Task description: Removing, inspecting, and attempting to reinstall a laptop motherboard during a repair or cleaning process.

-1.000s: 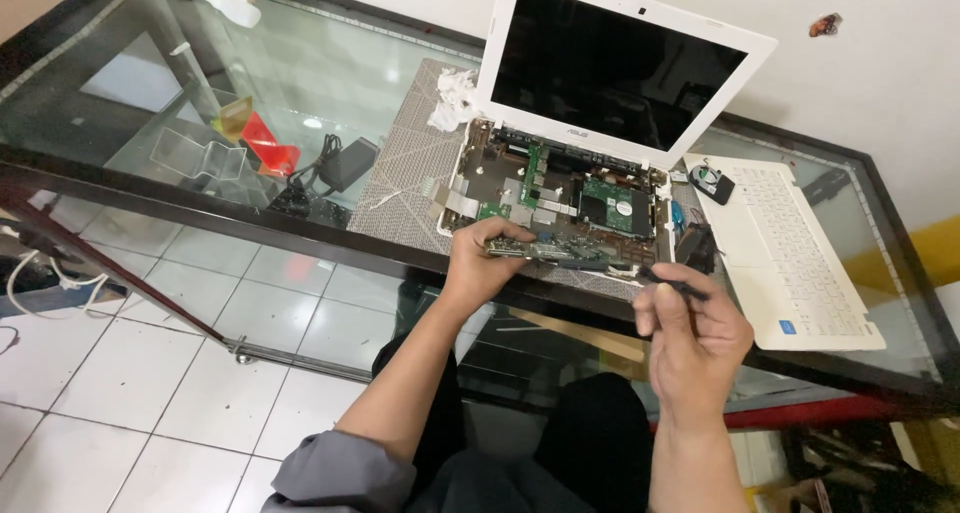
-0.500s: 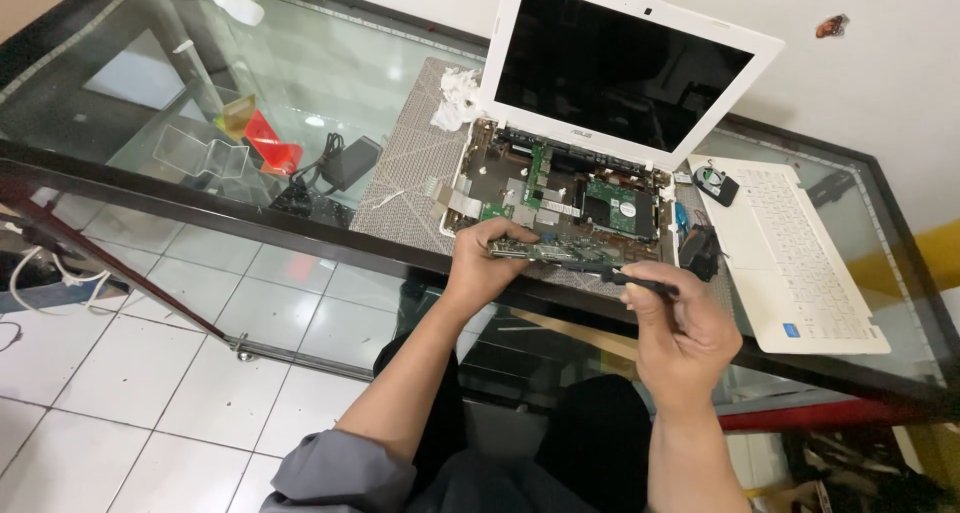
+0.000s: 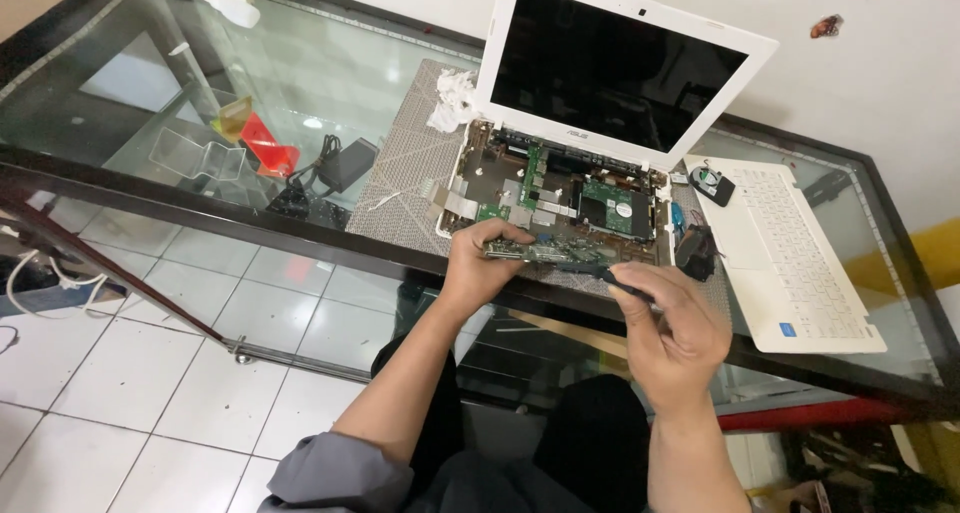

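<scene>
A white laptop (image 3: 560, 178) with its keyboard cover removed lies open on a grey mat (image 3: 410, 163), its dark screen (image 3: 615, 68) upright. My left hand (image 3: 480, 268) grips a green circuit board (image 3: 545, 251) at the laptop's front edge, lifting it slightly. My right hand (image 3: 670, 328) holds a thin black tool (image 3: 610, 276) whose tip touches the board's right end.
The removed white keyboard cover (image 3: 800, 253) lies right of the laptop, with a small fan (image 3: 712, 183) and a black part (image 3: 695, 251) between them. The glass table (image 3: 250, 93) has a dark front edge. A black power adapter (image 3: 340, 163), a red object (image 3: 268, 143) and crumpled tissue (image 3: 455, 98) lie left.
My right hand has moved left and forward, bringing the tool tip onto the board. My left hand keeps its hold on the board.
</scene>
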